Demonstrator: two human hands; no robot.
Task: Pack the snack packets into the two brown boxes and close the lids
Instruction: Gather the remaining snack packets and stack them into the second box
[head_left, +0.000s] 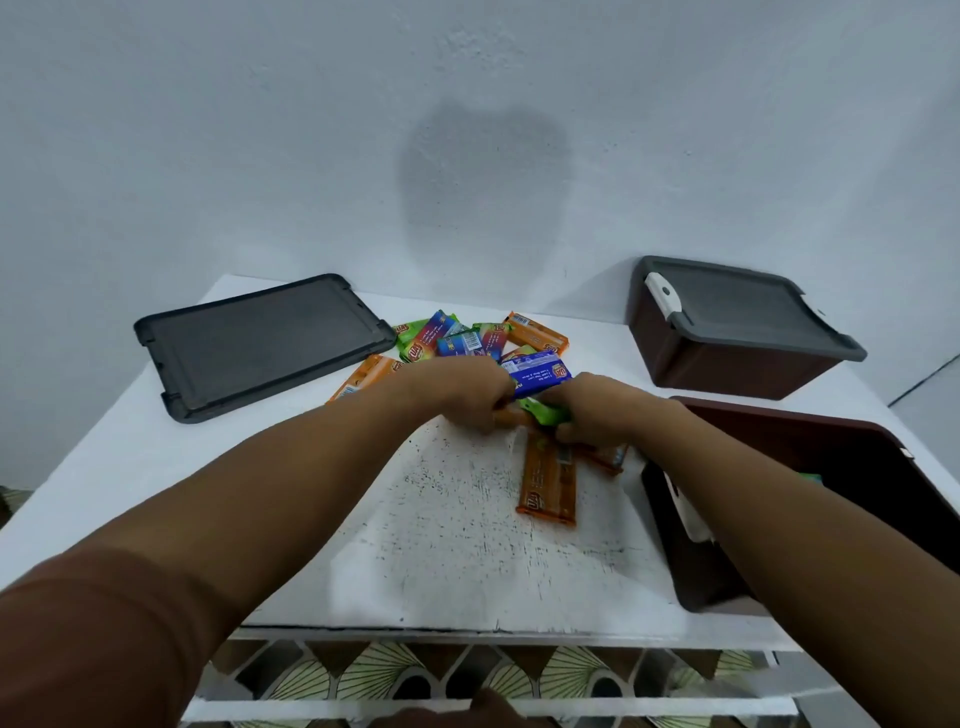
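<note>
Your left hand (457, 392) and right hand (595, 410) meet on the white table (156, 467) — both gripping snack packets (540, 374) near the open brown box (779, 414).

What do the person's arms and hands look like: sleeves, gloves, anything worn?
The left-hand grip and right-hand grip are bare: no gloves, rings or watch visible. A plain reddish-brown fabric sleeve covers the left upper arm, ending near the elbow. The right forearm is uncovered as far as the frame shows.
</note>
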